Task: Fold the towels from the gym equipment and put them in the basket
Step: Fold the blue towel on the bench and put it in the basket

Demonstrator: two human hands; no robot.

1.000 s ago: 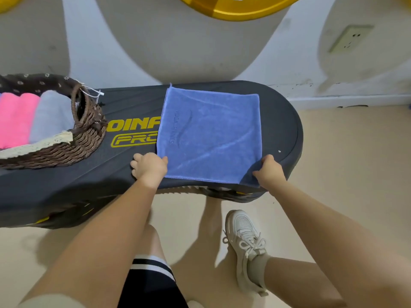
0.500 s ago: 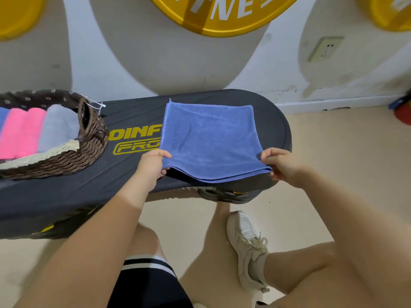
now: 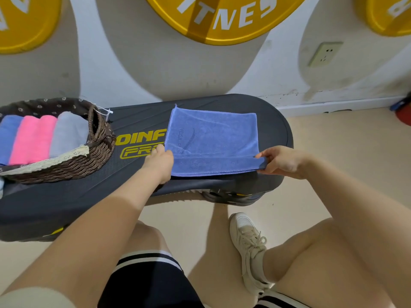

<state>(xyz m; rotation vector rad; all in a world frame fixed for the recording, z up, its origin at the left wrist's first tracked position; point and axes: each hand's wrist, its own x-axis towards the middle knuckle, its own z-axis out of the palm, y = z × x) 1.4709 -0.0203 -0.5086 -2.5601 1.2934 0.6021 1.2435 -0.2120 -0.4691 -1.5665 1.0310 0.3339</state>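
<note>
Change: since a second ago the near edge of the blue towel (image 3: 212, 138) has been lifted off the board and turned toward the wall, so a narrow band now lies doubled along its front; both hands have come up with it.
Blue towel: on the right half of the dark step board (image 3: 138, 123), partly covering its yellow lettering, well apart from the basket.
Left hand (image 3: 158, 163): at the towel's near-left corner, fingers closed on the cloth, the grip itself hidden behind the knuckles.
Right hand (image 3: 282, 161): at the near-right corner, fingers (image 3: 262, 154) pinching the folded edge, which is held just above the board.
Basket (image 3: 73, 162): brown wicker with a dotted liner, on the board's left end.
Basket contents: rolled towels side by side, blue (image 3: 7, 136), pink (image 3: 33, 138) and grey (image 3: 67, 132).
Board: resting on the floor (image 3: 347, 152) before a wall (image 3: 133, 70) with yellow discs.
</note>
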